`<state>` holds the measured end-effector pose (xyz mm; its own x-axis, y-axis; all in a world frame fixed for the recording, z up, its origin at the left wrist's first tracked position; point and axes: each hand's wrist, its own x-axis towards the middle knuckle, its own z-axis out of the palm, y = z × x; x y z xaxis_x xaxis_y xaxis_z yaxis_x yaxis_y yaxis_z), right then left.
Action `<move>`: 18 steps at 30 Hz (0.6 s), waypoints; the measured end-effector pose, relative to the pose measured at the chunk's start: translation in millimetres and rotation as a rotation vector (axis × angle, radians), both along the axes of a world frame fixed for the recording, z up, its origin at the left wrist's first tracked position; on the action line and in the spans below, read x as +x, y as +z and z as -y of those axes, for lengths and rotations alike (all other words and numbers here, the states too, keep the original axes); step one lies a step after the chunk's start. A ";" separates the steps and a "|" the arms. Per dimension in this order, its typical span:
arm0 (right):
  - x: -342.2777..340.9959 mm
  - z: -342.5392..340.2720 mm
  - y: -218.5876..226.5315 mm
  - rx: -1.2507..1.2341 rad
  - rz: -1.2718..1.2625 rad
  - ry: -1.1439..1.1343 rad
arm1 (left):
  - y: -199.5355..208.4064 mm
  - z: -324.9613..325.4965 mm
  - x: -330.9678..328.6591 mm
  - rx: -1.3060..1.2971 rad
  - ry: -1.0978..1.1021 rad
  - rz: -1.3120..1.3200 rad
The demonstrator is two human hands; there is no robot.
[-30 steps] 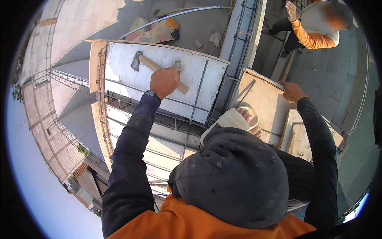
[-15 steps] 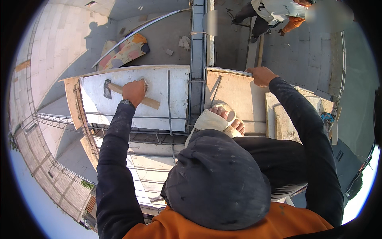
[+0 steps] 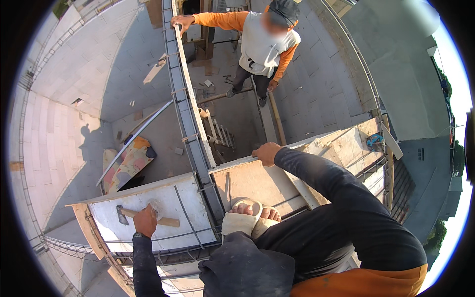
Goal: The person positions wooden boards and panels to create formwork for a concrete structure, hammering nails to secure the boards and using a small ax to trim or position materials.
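Observation:
My left hand (image 3: 145,221) is closed round the middle of a hammer (image 3: 169,222) with a dark metal head and a pale wooden handle. A crinkled clear plastic piece (image 3: 156,207) shows beside those fingers; whether they grip it too I cannot tell. Hand and hammer are over a white formwork panel (image 3: 111,231) crossed by thin steel bars. My right hand (image 3: 267,154) has its fingers bent over the top edge of a bare plywood panel (image 3: 252,187). Between the two panels, my sandalled foot (image 3: 255,213) rests near the plywood's lower part.
A co-worker (image 3: 267,49) stands below on the far side, one hand on a long wooden edge (image 3: 190,91) beside a steel-barred beam (image 3: 179,94). Block walls (image 3: 54,114) enclose the space. A patterned sheet (image 3: 129,161) lies below at left. Rebar (image 3: 69,251) runs along the left.
The view has swung to the right and farther out, bringing the co-worker fully in. My left hand stays on the hammer. My right hand remains at the plywood's top edge.

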<state>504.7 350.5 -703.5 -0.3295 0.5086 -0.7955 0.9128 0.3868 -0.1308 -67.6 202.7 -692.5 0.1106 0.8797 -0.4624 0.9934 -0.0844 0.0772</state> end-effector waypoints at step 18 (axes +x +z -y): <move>7.2 -0.1 -6.5 0.038 -0.023 -0.023 | 15.2 -11.5 -13.2 -0.002 0.003 0.038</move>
<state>511.9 350.6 -710.0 -0.3351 0.5457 -0.7680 0.9185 0.3710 -0.1371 -80.8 214.2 -677.3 0.1251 0.8791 -0.4599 0.9901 -0.0808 0.1147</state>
